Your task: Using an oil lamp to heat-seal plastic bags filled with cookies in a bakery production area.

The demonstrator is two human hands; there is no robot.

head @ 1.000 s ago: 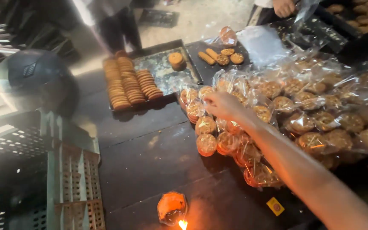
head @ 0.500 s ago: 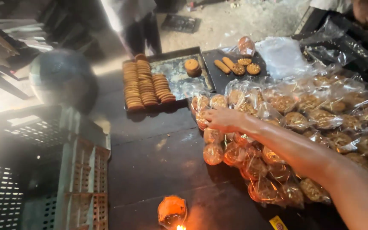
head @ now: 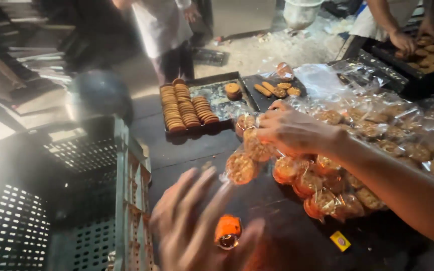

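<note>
The right hand (head: 292,131) lies fingers closed over a clear plastic packet of round brown biscuits (head: 257,146) on the dark wooden table (head: 187,155), at the pile's nine o'clock edge. The left hand (head: 189,231) (blurred) hovers with fingers spread, holding nothing, beside a small orange lamp (head: 227,231) at its three o'clock.

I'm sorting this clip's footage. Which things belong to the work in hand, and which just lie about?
In hand:
right hand on bagged biscuits
left hand, blurred, holding nothing

Lying about:
tray of stacked biscuits
grey crate
orange candle holder
yellow matchbox
</note>
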